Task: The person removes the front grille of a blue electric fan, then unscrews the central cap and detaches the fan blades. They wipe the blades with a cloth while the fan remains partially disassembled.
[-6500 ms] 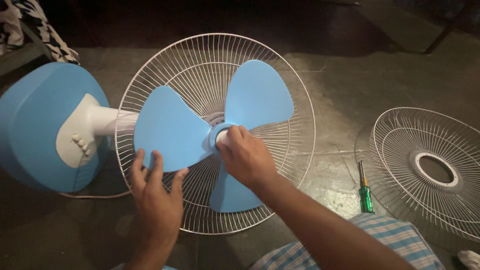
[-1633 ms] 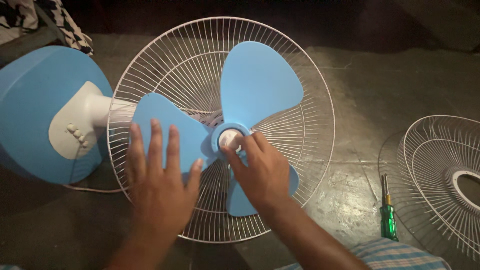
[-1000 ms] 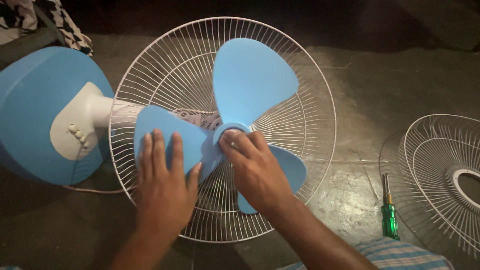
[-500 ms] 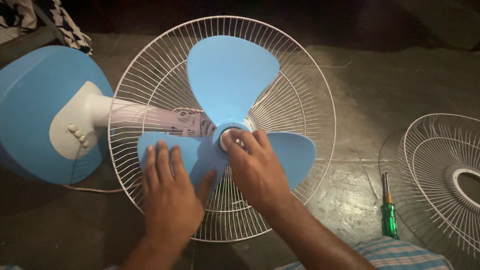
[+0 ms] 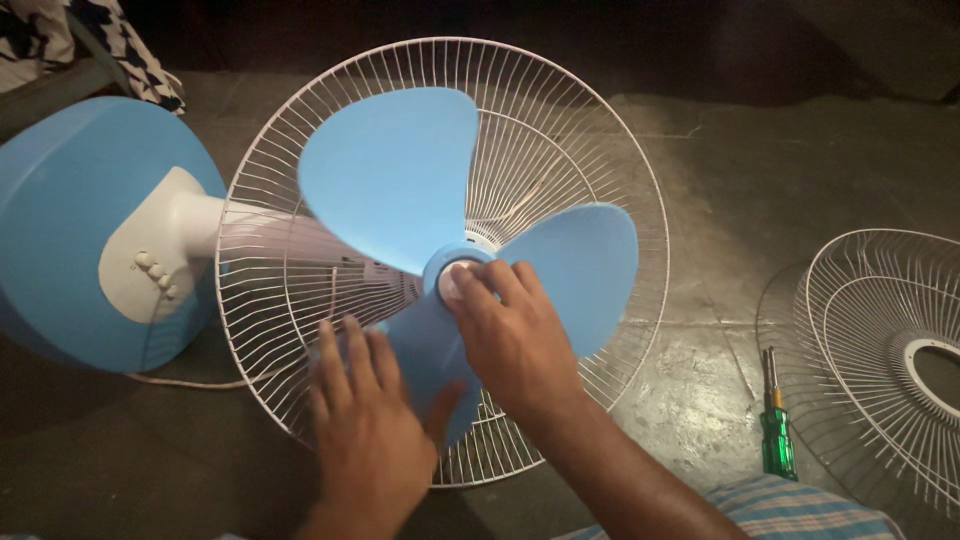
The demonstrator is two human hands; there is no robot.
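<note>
Blades have swung round counter-clockwise since half a sec ago: the one that stood at 12 o'clock of the hub now sits at approx 10–11, another at 2–3, the third down at 6 under the hands. Left hand has slid w/ it, from 8 o'clock to approx 7, motion-blurred.

Nearest: checked blue cloth at bottom right, prob. the person's lap. Left hand lies flat, fingers spread, palm on the lower blade, grip released, holding nothing; looks like it steadies or pushes the blade. Right hand reaches in from 5 o'clock, fingertips pinched on the white cap at the hub, grip closed on it, seemingly so cap and blade turn against each other.

Blue fan blade sits on the shaft inside the white rear guard, fan lying on its back on the floor. At 9 o'clock: blue base on its side w/ white neck & buttons. At 3–4 o'clock: green-handled screwdriver on the floor, just beside the detached front guard, set aside within reach.
</note>
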